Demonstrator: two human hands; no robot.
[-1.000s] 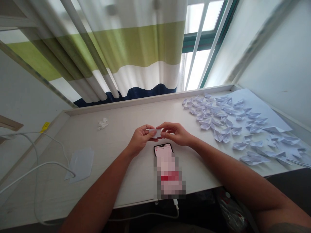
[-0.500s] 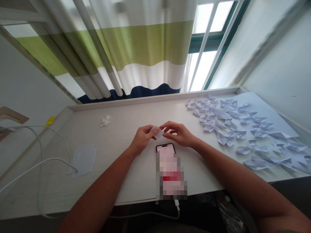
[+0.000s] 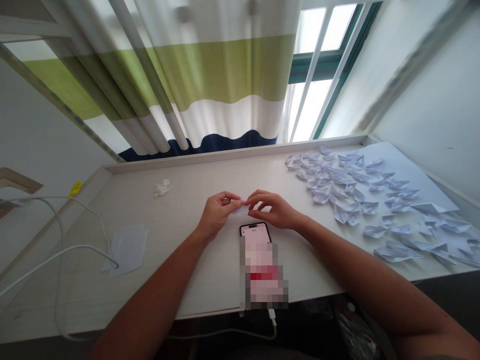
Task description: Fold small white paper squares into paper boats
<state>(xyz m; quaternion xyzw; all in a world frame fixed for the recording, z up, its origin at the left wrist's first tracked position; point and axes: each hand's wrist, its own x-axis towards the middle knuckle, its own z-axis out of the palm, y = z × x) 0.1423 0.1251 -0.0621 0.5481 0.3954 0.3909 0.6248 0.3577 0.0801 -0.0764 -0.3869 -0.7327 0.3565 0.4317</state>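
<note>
My left hand (image 3: 217,212) and my right hand (image 3: 270,208) meet over the middle of the white table (image 3: 180,250). Both pinch a small folded piece of white paper (image 3: 240,210) between their fingertips, so most of it is hidden. Just below the hands a phone (image 3: 260,260) lies face up with its screen lit.
Several folded white paper boats (image 3: 348,192) are spread over the table's right side, some on a large white sheet (image 3: 397,162). A stack of paper pieces (image 3: 125,247) and a white cable (image 3: 60,255) lie at the left. A crumpled scrap (image 3: 162,187) sits near the back ledge.
The paper piece has been turned and pressed flatter between my fingertips. My hands have stayed over the same spot above the phone.
</note>
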